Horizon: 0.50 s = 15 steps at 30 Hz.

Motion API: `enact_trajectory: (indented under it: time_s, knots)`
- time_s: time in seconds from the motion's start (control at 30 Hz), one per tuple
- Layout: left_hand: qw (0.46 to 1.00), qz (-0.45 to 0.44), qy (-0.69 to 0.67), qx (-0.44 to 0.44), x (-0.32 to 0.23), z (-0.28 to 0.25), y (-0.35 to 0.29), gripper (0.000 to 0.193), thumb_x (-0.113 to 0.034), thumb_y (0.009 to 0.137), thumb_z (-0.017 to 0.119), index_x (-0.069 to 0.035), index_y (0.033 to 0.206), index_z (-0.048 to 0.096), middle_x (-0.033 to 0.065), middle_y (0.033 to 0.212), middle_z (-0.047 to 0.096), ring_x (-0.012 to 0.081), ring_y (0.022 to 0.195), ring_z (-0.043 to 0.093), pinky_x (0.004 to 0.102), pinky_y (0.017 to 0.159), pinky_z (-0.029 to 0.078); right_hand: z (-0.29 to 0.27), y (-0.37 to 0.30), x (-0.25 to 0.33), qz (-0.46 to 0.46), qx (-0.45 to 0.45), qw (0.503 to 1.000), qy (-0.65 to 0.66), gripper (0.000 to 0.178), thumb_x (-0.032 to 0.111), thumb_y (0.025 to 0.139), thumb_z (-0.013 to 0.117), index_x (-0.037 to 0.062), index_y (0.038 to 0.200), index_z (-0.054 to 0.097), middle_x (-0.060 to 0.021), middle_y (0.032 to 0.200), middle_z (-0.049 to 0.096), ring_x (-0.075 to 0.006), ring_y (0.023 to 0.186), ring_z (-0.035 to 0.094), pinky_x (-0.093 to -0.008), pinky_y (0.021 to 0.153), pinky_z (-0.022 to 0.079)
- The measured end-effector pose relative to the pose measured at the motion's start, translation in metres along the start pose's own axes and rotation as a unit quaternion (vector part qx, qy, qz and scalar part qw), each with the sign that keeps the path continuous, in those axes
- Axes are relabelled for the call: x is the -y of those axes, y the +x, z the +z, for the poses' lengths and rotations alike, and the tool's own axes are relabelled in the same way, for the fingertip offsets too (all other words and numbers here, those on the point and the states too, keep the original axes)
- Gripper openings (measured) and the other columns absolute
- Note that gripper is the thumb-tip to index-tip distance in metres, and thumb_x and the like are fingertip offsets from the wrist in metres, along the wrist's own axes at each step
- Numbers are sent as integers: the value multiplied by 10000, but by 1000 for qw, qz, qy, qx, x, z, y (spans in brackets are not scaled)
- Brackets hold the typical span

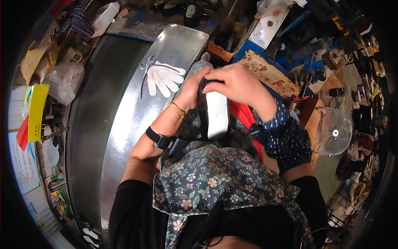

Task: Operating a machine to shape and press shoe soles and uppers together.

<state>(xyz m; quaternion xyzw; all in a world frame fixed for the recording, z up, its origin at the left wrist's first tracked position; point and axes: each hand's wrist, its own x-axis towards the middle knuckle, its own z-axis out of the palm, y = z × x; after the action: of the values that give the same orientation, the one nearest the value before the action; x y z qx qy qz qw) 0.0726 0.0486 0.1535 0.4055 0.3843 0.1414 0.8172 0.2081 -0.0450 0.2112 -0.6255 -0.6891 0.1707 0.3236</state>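
Observation:
Close in front of my apron, both hands are on a black shoe-like piece with a long white panel [218, 116] facing up. My left hand [193, 88] grips its left side near the far end, fingers partly hidden behind it. Across the far end bends my right hand [237, 84], its fingers curled over the black edge. Whether a small thing is pinched between the two hands cannot be seen. A dusty grey post-like shape [202, 64] shows just beyond my fingers. To the left, a white glove [165, 79] lies on the metal surface beside a curved metal hand tool [143, 81].
A shiny metal worktop [120, 128] runs along my left, with a dark belt [87, 137] beyond it. A blue-framed machine [271, 70] stands at the far right. A round fan [335, 133] is on the right. A clear plastic bag [66, 83] hangs at left.

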Motion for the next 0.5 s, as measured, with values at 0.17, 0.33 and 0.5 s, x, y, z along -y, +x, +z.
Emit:
enact_trajectory:
  time_s: [0.17, 0.33, 0.5]
  knots:
    - [809, 475, 345, -35, 41, -19, 22, 421, -273, 919, 609, 16, 1221, 557, 252, 1245, 559, 408, 1204, 518, 400, 1059, 377, 94, -43, -54, 130, -224, 920, 295, 609, 180, 819, 754, 3, 1345, 503, -196, 1270, 611, -276, 1160, 609, -342, 982, 457]
    - [823, 387, 413, 46, 9, -46, 29, 437, -203, 907, 638, 0, 1280, 533, 203, 1280, 564, 352, 1196, 542, 370, 1013, 421, 128, -99, -46, 274, -164, 915, 247, 361, 166, 944, 594, -47, 1233, 550, -227, 1029, 660, -252, 996, 654, -347, 865, 491]
    - [954, 220, 185, 88, 10, -67, 38, 423, -142, 914, 665, -23, 1294, 523, 48, 1179, 580, 126, 1087, 525, 267, 957, 424, 85, -70, -56, 198, -70, 913, 350, 242, 156, 1009, 519, -28, 1114, 635, 25, 891, 631, -56, 814, 553, -227, 741, 462]
